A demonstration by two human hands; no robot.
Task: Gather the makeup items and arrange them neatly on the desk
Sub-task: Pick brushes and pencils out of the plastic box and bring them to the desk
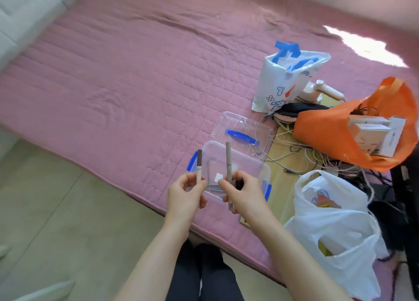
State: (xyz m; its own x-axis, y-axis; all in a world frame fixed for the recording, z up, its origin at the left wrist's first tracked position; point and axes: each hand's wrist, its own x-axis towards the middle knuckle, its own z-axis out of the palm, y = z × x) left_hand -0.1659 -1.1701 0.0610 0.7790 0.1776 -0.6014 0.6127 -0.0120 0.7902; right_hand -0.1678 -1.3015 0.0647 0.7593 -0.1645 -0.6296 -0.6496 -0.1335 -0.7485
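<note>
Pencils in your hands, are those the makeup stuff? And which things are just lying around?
For the job:
- dark-capped pencil in the left hand
- beige pencil in the right hand
- clear box with more items inside

Just lying about:
- box lid
- orange bag
- white plastic bag
- printed paper bag
- cables

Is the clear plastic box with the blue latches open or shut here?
Open. The clear box has no lid on; its lid, with the blue handle, lies separately on the pink mat behind it.
</note>
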